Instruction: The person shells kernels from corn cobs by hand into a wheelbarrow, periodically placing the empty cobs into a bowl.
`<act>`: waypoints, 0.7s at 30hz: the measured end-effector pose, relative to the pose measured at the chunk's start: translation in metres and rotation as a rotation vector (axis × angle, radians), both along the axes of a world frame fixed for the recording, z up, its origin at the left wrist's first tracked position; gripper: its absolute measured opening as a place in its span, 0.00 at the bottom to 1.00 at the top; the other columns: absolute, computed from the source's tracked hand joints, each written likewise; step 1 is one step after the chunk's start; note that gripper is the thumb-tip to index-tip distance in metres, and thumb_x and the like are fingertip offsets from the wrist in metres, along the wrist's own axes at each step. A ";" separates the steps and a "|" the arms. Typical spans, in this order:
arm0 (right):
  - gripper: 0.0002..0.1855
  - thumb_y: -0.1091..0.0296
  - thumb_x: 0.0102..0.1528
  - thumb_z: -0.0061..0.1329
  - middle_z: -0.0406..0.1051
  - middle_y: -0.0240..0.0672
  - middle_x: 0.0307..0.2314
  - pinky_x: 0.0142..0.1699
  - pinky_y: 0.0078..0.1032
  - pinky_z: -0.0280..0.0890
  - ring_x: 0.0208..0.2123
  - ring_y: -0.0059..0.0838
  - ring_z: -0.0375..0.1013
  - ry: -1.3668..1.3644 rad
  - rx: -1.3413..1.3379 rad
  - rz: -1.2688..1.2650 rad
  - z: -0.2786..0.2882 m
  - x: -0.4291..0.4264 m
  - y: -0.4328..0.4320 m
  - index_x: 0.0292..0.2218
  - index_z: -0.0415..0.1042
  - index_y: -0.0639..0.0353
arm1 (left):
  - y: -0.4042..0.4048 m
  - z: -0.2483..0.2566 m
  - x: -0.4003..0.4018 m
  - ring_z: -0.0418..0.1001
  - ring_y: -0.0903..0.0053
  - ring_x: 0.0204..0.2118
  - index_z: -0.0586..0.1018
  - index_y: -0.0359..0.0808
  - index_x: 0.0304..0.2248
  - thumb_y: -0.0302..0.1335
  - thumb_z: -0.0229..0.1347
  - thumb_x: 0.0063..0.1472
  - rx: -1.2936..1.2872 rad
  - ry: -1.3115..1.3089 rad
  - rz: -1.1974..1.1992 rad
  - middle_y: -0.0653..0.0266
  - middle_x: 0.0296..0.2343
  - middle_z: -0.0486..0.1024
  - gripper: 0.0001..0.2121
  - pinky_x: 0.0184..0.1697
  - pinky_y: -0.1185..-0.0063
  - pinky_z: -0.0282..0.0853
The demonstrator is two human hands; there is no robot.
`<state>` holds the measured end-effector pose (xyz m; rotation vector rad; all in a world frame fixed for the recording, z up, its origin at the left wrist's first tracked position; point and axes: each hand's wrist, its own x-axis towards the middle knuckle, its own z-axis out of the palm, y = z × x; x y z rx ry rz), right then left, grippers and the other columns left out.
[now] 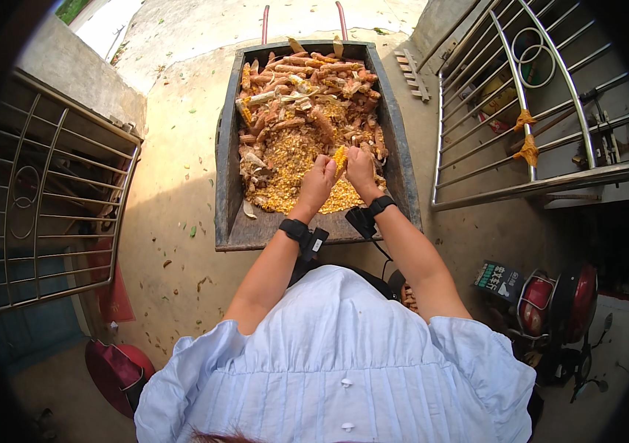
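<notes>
An ear of yellow corn (340,158) is held above the near half of a metal wheelbarrow tray (224,221). My left hand (319,180) has its fingers closed on the ear's left side, and my right hand (361,168) grips it from the right. Beneath them, loose corn kernels (286,166) spread over the near part of the tray. Behind the kernels lies a heap of shelled reddish corn cobs (292,72), mixed with dry husks (297,95). Both wrists wear black straps with small devices. My fingers hide part of the ear.
A barred metal gate (513,122) stands at the right, another gate (60,194) at the left. A small wooden slatted piece (413,75) lies beyond the tray's right side. A red motorcycle (535,304) is at the lower right. Leaves (193,231) dot the concrete floor.
</notes>
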<state>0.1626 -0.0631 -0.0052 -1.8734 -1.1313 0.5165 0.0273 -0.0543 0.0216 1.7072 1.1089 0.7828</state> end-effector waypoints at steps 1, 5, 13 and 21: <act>0.23 0.56 0.58 0.29 0.65 0.46 0.15 0.26 0.39 0.62 0.19 0.44 0.69 0.014 -0.010 0.007 0.000 0.000 0.000 0.23 0.64 0.67 | 0.003 -0.001 -0.001 0.66 0.72 0.19 0.67 0.35 0.31 0.36 0.43 0.62 -0.026 -0.030 -0.011 0.59 0.17 0.69 0.12 0.24 0.75 0.62; 0.22 0.53 0.59 0.30 0.62 0.32 0.14 0.19 0.23 0.59 0.16 0.25 0.66 0.542 0.024 0.021 0.003 -0.009 -0.002 0.27 0.65 0.62 | 0.009 -0.002 -0.004 0.68 0.64 0.20 0.65 0.35 0.30 0.38 0.42 0.62 -0.076 -0.074 -0.014 0.57 0.17 0.68 0.13 0.25 0.71 0.62; 0.33 0.40 0.57 0.27 0.69 0.49 0.23 0.30 0.37 0.63 0.23 0.45 0.70 0.248 -0.156 -0.006 0.005 -0.024 0.005 0.29 0.66 0.68 | 0.004 0.002 -0.001 0.67 0.60 0.21 0.64 0.35 0.31 0.37 0.39 0.63 -0.027 -0.067 0.008 0.54 0.18 0.68 0.12 0.25 0.69 0.61; 0.29 0.51 0.59 0.26 0.69 0.52 0.20 0.32 0.42 0.62 0.26 0.54 0.69 0.042 -0.005 -0.072 -0.008 -0.027 0.007 0.26 0.69 0.69 | 0.007 -0.002 -0.002 0.67 0.58 0.21 0.63 0.35 0.32 0.37 0.37 0.64 -0.044 -0.047 0.034 0.51 0.19 0.67 0.12 0.25 0.68 0.61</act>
